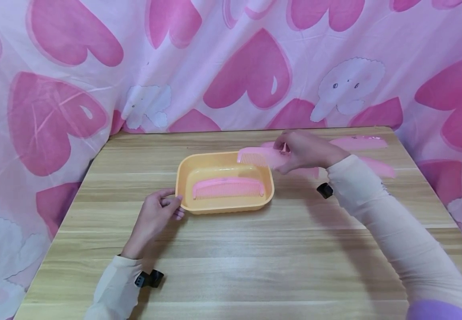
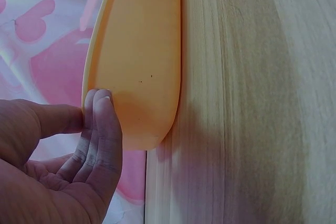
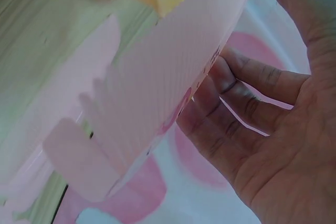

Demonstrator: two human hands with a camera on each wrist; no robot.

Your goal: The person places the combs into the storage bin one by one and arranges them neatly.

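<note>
A pale orange plastic tray point(image 1: 223, 209) sits on the table, with one pink comb point(image 1: 228, 188) lying inside, teeth toward the front. My left hand point(image 1: 155, 218) pinches the tray's left rim; in the left wrist view the thumb is at the rim and the fingers point(image 2: 105, 129) are against the outer wall. My right hand point(image 1: 311, 151) grips another pink comb point(image 1: 260, 156) by its spine, its left end overlapping the tray's back right corner in the head view. From the right wrist, that comb point(image 3: 163, 72) shows its teeth pointing away from the palm.
More pink combs lie on the wooden table point(image 1: 255, 258) around the right hand: one at the back right point(image 1: 359, 142), one nearer the right edge point(image 1: 379, 168), and one partly hidden below the hand point(image 1: 310, 172). A heart-patterned curtain point(image 1: 251, 71) hangs behind.
</note>
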